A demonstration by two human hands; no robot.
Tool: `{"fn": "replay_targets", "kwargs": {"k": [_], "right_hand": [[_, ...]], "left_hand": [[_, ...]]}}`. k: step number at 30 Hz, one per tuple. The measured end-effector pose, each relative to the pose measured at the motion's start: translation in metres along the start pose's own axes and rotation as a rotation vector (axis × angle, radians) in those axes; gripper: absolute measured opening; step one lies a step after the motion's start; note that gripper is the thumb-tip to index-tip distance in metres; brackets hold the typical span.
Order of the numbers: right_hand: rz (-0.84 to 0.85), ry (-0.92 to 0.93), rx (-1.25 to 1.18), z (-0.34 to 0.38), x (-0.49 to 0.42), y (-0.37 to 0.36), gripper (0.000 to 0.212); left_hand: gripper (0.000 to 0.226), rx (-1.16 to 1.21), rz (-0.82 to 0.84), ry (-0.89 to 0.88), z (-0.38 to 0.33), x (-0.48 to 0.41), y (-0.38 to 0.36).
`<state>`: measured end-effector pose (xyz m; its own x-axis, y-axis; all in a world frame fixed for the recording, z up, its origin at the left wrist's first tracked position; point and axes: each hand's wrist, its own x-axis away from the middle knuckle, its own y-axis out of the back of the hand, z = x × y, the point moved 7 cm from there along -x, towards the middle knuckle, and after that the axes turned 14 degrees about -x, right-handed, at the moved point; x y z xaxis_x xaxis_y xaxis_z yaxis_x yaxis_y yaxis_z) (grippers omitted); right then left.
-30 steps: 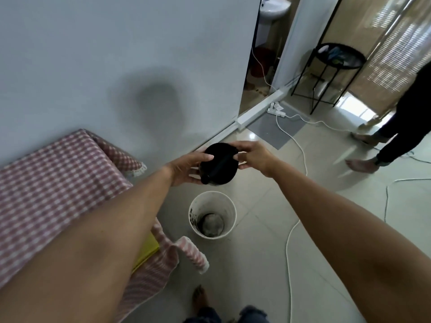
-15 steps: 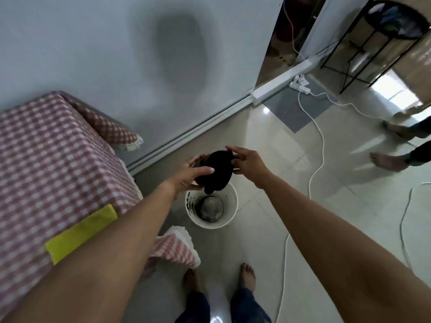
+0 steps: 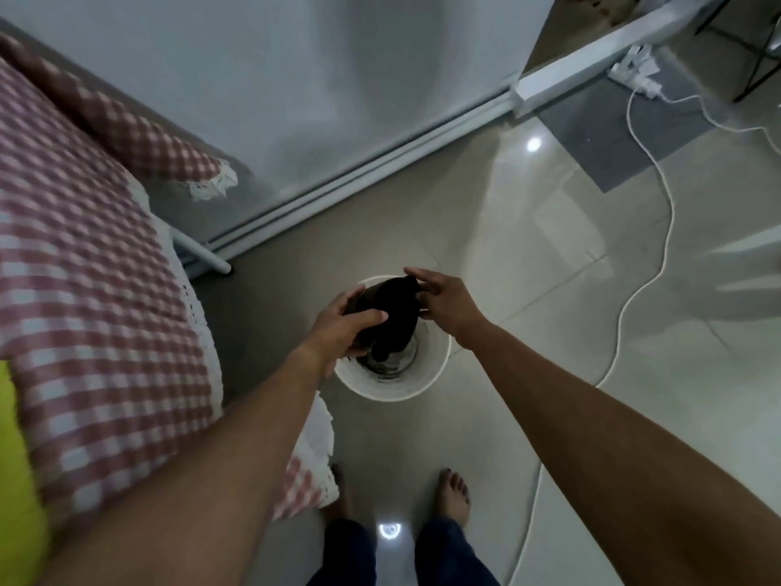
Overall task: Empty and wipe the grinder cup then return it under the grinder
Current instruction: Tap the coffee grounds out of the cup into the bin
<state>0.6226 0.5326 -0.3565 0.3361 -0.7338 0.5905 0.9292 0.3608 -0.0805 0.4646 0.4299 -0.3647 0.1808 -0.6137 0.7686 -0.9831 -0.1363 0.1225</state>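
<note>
The black grinder cup (image 3: 391, 308) hangs tipped over right above the white bin (image 3: 422, 384) on the floor. My left hand (image 3: 344, 332) grips the cup from the left side. My right hand (image 3: 446, 304) touches the cup's far right end with its fingers spread. The cup's mouth faces down toward the bin and I cannot see into it. The bin's bottom looks dark and wet. The grinder is out of view.
A table under a pink checked cloth (image 3: 84, 264) stands at the left, with a yellow cloth (image 3: 17, 467) on its near edge. A white cable (image 3: 659, 264) runs over the tiled floor at the right. My bare feet (image 3: 454, 494) stand just before the bin.
The view has tilted downward and both hands have lowered the cup from chest height to just over the bin. The cup has tipped further over.
</note>
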Motion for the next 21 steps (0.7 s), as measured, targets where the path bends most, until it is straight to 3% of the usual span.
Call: {"fn": "replay_targets", "kwargs": {"k": [9, 13, 17, 21], "right_hand": [[0.006, -0.021, 0.058, -0.107, -0.081, 0.023, 0.050], [-0.031, 0.045, 0.297, -0.135, -0.109, 0.032, 0.047], [-0.257, 0.163, 0.644, -0.149, -0.110, 0.051, 0.051], [-0.189, 0.024, 0.746, -0.175, -0.108, 0.057, 0.068]], "left_hand": [[0.069, -0.048, -0.049, 0.032, 0.071, -0.096, -0.025], [0.078, -0.133, -0.114, -0.015, 0.091, -0.128, -0.027], [0.084, -0.285, -0.232, -0.068, 0.098, -0.143, -0.026], [0.082, -0.522, -0.364, -0.096, 0.093, -0.138, -0.030]]}}
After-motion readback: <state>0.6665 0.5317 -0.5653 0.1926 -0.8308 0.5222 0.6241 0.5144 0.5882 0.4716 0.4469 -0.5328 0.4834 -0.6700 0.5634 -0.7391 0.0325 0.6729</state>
